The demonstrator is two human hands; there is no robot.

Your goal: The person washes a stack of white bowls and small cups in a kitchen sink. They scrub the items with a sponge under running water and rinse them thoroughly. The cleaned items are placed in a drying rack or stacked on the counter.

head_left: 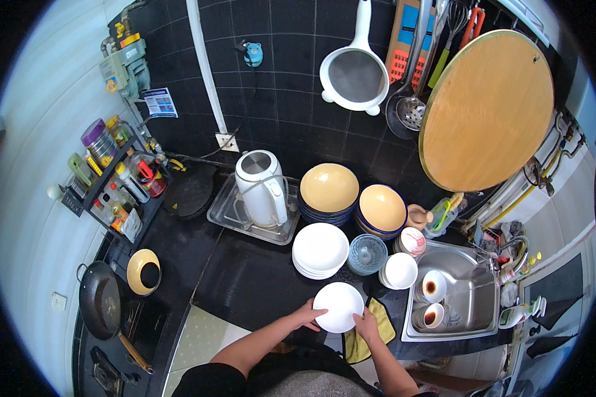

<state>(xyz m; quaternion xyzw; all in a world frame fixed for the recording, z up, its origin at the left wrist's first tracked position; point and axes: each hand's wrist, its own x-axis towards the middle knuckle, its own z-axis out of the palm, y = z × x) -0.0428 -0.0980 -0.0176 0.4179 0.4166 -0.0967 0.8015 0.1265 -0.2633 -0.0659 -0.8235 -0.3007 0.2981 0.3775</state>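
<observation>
Between both hands, at the counter's front edge, I hold a white plate (338, 307). My left hand (306, 314) is closed on its left rim, and my right hand (366, 325) grips the lower right rim. Just behind it stands a stack of white plates (320, 247). Right of that stack are a clear glass bowl (367, 254) and a stack of small white bowls (400, 270). A yellow and grey cloth (379, 327) hangs over the counter edge beside my right hand.
Dark-rimmed yellow bowls (329, 188) stand stacked behind the plates. A white kettle (260, 188) sits on a tray (222, 215). The sink (470, 301) at right holds cups with dark liquid. A frying pan (100, 301) is on the stove at left. A round board (487, 112) hangs at upper right.
</observation>
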